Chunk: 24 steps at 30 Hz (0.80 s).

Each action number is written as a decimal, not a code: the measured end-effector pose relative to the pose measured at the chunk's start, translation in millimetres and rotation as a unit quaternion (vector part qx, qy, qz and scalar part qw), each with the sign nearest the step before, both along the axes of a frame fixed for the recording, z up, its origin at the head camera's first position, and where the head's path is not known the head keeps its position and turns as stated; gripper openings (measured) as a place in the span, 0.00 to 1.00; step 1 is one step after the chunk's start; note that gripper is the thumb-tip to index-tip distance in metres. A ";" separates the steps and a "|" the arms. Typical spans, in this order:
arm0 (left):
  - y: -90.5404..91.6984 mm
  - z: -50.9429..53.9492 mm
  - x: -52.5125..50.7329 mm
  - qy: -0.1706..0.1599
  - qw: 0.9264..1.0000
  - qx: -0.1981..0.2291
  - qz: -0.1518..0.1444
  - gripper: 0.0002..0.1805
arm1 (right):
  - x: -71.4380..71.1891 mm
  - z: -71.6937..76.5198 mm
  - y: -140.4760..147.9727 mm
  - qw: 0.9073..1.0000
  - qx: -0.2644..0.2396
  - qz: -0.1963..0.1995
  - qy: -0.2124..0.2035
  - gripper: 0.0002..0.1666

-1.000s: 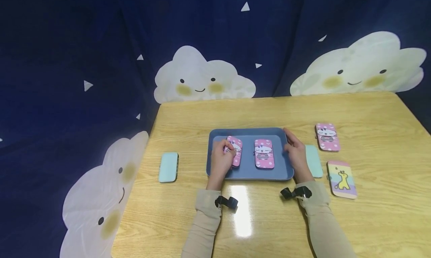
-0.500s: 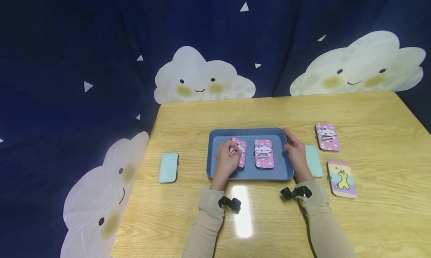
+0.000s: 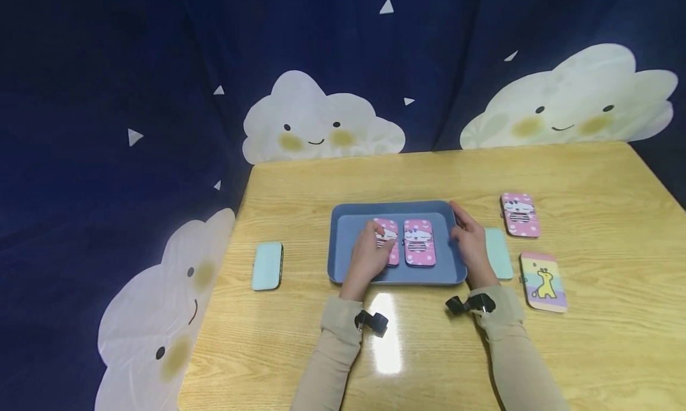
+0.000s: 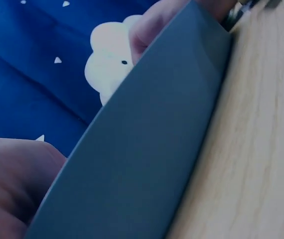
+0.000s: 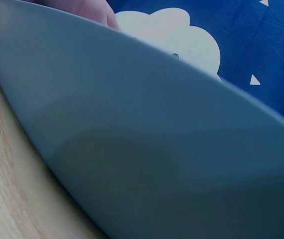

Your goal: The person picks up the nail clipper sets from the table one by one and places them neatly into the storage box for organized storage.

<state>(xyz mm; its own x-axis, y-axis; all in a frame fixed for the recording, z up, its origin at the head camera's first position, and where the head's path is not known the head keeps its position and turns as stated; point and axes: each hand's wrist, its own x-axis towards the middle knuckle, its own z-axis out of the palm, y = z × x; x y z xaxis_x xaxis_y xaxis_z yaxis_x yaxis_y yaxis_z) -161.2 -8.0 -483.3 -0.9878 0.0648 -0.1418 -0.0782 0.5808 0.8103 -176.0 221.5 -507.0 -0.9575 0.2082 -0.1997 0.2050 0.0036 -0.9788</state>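
a blue tray (image 3: 343,244) on the surface (image 3: 429,363) is gripped at its right end by the right hand (image 3: 471,244). inside, the left pink case (image 3: 394,258), just beside the right pink case (image 3: 420,243), is touched by the left hand (image 3: 367,256); whether it is pinched cannot be told.

You face a dark blue cloth backdrop (image 3: 161,53) printed with small white triangles (image 3: 387,7) and smiling white clouds (image 3: 321,116), one of them low on your left; before you, the wood-grain tabletop (image 3: 429,351) reflects a bright streak of light (image 3: 388,348).
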 end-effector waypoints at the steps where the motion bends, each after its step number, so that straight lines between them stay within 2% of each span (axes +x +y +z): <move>1: 0.3 0.3 -0.6 0.011 1.000 -0.023 -0.005 0.14 | -0.3 -0.1 0.1 1.000 0.002 0.000 -0.001 0.46; 4: 1.3 1.2 -1.1 0.031 0.997 -0.067 -0.015 0.14 | -0.7 -0.3 0.0 1.000 0.004 -0.003 -0.001 0.45; 11: 2.0 2.5 1.1 0.037 0.991 -0.124 -0.027 0.17 | 0.1 0.2 0.0 1.000 0.008 -0.003 0.005 0.45; 19: 3.6 3.1 1.7 0.034 0.988 -0.146 -0.042 0.21 | -0.2 -1.7 0.4 1.000 0.002 -0.004 0.017 0.46; 24: 5.0 3.8 3.6 0.037 0.987 -0.149 -0.041 0.22 | -1.5 -2.5 0.5 1.000 0.005 -0.001 0.014 0.46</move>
<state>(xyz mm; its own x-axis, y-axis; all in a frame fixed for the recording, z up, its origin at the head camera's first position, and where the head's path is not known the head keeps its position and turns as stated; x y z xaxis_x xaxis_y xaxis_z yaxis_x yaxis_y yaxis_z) -157.5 -3.1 -479.5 -0.9892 0.1123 -0.0943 0.0328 0.7962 0.6041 -177.5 222.0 -509.5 -0.9623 0.2115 -0.1710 0.1778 0.0135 -0.9840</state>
